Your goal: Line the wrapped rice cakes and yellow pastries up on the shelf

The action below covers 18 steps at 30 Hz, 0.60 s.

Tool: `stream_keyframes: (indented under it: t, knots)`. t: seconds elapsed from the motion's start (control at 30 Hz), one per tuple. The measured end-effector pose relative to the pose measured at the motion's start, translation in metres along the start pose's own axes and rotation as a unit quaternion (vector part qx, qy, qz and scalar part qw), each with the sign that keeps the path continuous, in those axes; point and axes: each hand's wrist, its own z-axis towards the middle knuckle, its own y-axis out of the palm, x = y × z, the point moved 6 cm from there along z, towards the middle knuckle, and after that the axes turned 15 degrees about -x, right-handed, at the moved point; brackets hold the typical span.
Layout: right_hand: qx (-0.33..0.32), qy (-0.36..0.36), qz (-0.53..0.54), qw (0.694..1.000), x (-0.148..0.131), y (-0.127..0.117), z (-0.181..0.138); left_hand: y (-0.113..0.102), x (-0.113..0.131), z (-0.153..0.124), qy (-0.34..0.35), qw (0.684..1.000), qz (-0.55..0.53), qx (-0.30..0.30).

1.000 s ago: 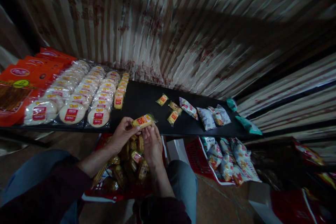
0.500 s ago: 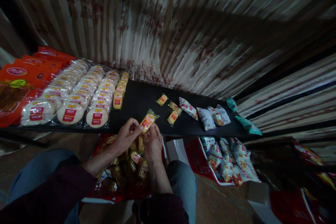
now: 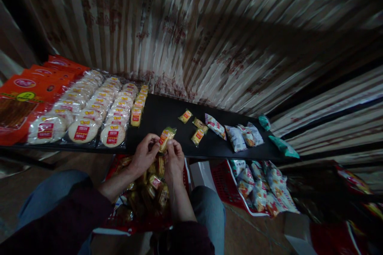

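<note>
1 yellow packet [image 3: 166, 139] | between left hand [image 3: 145, 155] and right hand [image 3: 174, 160] | pinched by each

Looks like a shop, or a mock-up of one — wrapped round crackers [image 3: 82, 129] lined up label-out on the left of a black shelf [image 3: 163, 109], orange packets [image 3: 24, 95] further left, red basket [image 3: 222, 181] of snack bags [image 3: 259, 197] near right. Printed curtain [image 3: 179, 48] on the far side — dim, so not certain.

cracker packs [image 3: 82, 130] — "雪饼" (on red) | held bar [image 3: 166, 139] — print blurred
</note>
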Motion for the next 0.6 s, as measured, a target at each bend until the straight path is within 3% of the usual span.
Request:
stream_keyframes:
  t: [0.3, 0.6]
  knots:
    - [-0.044, -0.003, -0.095, 0.995, -0.002, 0.01, 0.005, -0.006, -0.008, -0.002, -0.014, 0.998, -0.056, -0.007]
    - [-0.088, -0.034, -0.123, 0.988, 0.003, 0.025, 0.002, -0.022, -0.001, -0.007, -0.042, 0.996, -0.077, 0.028]
